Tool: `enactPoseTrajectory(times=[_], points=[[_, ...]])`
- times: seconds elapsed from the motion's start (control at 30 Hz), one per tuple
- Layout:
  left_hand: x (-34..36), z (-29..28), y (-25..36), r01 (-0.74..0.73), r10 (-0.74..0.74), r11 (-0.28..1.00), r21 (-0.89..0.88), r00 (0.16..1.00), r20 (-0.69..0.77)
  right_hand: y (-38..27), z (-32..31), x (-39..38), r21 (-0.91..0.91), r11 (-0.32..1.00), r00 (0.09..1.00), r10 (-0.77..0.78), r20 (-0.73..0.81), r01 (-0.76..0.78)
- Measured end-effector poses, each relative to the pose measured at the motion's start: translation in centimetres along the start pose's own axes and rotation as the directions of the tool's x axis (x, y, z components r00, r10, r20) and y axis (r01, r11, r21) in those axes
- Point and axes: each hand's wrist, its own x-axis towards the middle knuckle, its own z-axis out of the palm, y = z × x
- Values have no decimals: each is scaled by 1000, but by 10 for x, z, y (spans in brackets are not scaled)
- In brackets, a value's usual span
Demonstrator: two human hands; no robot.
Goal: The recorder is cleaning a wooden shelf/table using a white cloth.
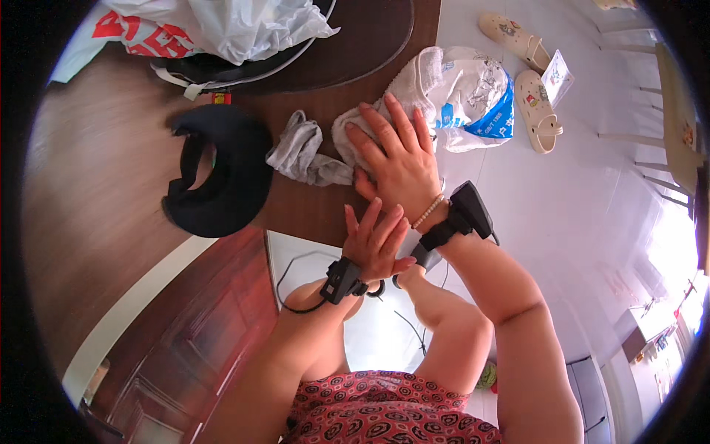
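My right hand [399, 157] lies palm down with fingers spread on a bunched white towel [416, 83] at the table's edge. Against the towel's right side is a white and blue plastic package [477, 103], jutting past the edge. Nearer to me, my left hand [376, 243] is open, its fingers stretched out at the table's front edge and holding nothing. A crumpled grey cloth [299, 148], perhaps a sock, lies just left of the towel. Further left sits a black sun visor [240, 170]. Each of my wrists wears a black strapped device.
A white plastic bag [251, 29] with red print fills a dark, pale-rimmed container at the far left of the brown table [296, 207]. Cream clogs [536, 111] stand on the pale floor to the right, with chairs [680, 111] beyond. A reddish-brown door [200, 340] is at lower left.
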Motion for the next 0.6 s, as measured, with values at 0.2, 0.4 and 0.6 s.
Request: enactPoseTrajectory(times=[0.2,0.4,0.6], points=[[4,1,-1,67,-69,997,-34,995,-67,-11,8,-19,-76,997,1000,-18,19,20],[25,-16,-8,209,-253,950,-231,950,-184,-40,10,-43,-91,982,986,166,-10,-166],[28,-61,-73,485,-490,848,-211,871,35,-64,13,-60,24,975,972,221,-83,-220]])
